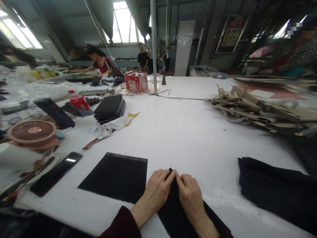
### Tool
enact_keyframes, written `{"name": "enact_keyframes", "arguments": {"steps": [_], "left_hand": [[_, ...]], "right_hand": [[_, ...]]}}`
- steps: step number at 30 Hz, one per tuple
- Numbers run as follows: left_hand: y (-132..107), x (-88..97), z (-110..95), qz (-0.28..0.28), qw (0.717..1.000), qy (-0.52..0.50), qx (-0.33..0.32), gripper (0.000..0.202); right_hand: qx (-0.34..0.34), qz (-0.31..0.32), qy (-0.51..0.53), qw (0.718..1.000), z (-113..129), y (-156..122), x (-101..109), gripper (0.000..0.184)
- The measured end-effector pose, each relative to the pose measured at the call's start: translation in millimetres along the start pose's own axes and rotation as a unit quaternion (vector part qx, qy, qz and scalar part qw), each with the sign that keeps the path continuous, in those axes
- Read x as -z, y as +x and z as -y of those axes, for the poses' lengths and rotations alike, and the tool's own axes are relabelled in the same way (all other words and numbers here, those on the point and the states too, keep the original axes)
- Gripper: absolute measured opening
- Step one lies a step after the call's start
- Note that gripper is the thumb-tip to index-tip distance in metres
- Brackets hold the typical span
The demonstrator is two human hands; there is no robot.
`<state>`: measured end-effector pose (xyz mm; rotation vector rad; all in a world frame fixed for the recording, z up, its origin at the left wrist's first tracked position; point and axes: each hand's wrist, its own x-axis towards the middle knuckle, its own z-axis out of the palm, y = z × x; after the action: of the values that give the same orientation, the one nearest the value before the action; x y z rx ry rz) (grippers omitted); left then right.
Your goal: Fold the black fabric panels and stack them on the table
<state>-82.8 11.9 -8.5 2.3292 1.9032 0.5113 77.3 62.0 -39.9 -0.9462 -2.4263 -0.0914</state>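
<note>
A piece of black fabric [174, 211] lies at the table's front edge, its narrow far end between my two hands. My left hand [158, 185] grips the left side of that end, fingers curled, thumb and index fingertip close to the tip. From the other side my right hand [189, 191] holds the same end, its index finger meeting the left fingertips. Both palms hide part of the fabric. Left of my hands a flat black fabric panel [119, 177] has a greyish strip along its far edge. More black fabric [274, 191] lies at the right.
On the left are a dark phone [56, 173], a pink fan [33, 132] and a stack of folded black pieces [110, 107]. A beige fabric pile [257, 107] sits at the right. A pole [153, 46] rises beyond a red box [135, 82]. People are farther back.
</note>
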Motion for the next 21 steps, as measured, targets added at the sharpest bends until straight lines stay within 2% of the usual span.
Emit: {"name": "enact_keyframes", "arguments": {"steps": [13,21], "left_hand": [[2.5,-5.1,4.5,-0.003,1.000,-0.018,0.014,0.046],[3.0,-6.5,4.8,-0.004,1.000,-0.019,0.022,0.045]], "right_hand": [[0.018,-0.005,0.008,1.000,-0.1,3.0,1.0,0.036],[0.015,0.015,0.005,1.000,-0.4,2.1,0.6,0.038]]}}
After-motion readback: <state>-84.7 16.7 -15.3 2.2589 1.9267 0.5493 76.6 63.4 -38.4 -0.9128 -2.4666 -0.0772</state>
